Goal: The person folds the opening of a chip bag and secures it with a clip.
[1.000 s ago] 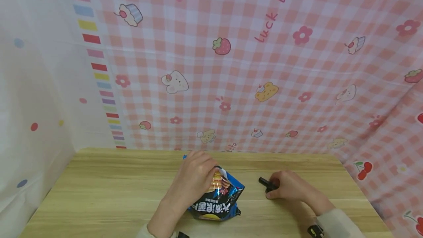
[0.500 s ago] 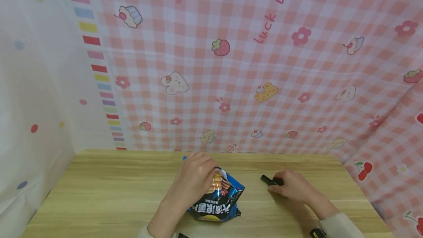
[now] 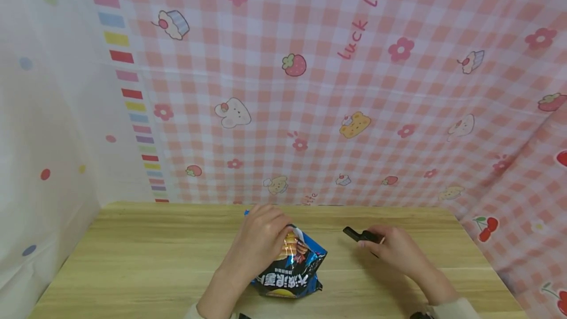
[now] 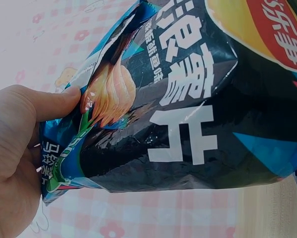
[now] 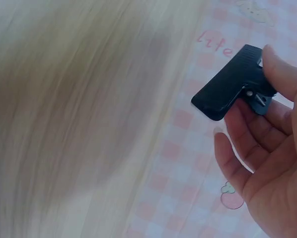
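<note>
My left hand [image 3: 261, 240] grips the top end of a black and blue chip bag [image 4: 188, 109]. In the left wrist view the thumb lies on the bag's front near the picture of chips, and the other fingers are mostly hidden behind it. The bag's lower end slants toward the table's front right. To its right, my right hand [image 3: 398, 250] holds a black clip [image 5: 230, 82] by its handles, between thumb and fingers. The clip's wide, flat mouth points away from the palm, toward the back left in the head view.
Both hands work over a light wooden table [image 3: 146, 255]. A pink checked cloth [image 3: 266, 87] with cartoon prints hangs behind it, a pale dotted cloth [image 3: 48, 151] covers the left side, and a cherry-print cloth [image 3: 527, 220] borders the right.
My right hand has risen slightly from the table with the clip, whose mouth has turned and shifted a little leftward and back. The left hand and the chip bag stay put.
</note>
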Available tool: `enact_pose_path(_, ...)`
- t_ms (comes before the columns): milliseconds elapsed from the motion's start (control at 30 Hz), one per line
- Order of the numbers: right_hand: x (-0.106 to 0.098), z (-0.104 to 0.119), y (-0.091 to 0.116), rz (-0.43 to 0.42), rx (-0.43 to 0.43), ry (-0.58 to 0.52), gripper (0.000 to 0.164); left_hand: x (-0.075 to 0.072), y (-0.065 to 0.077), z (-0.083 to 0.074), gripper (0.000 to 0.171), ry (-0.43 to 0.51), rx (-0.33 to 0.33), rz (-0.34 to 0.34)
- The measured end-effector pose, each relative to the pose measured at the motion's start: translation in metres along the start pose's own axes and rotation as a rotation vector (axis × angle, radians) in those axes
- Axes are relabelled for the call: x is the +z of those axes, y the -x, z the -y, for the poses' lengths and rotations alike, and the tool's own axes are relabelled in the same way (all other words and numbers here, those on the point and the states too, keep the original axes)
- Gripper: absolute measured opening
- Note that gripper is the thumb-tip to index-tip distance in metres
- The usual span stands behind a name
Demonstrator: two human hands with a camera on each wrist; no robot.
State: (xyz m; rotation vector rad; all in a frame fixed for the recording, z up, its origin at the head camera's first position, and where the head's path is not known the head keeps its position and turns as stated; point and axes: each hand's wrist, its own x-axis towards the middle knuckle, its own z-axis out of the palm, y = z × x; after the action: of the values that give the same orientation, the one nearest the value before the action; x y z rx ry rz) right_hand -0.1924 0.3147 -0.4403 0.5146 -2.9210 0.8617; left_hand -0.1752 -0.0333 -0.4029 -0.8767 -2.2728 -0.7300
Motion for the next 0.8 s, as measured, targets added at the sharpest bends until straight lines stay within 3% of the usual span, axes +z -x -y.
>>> enact_pose_path(133,0.002,0.009,0.002,-0.070,0.001,-0.049,0.020,0.000,0.001,0.000,0.013,0.004,-0.004,0.002)
enact_pose_path(300,0.009,0.018,0.004,-0.189,-0.081,-0.070,0.016,0.000,0.001,0.000,0.012,0.006,-0.001,0.001)
enact_pose_path(600,0.021,0.039,0.005,-0.367,-0.155,-0.164,0.024,-0.001,-0.001,0.000,0.011,-0.005,0.012,-0.008)
enact_pose_path(800,0.026,0.053,0.003,-0.411,-0.219,-0.196,0.027,-0.002,-0.001,0.001,0.013,-0.005,0.008,0.001)
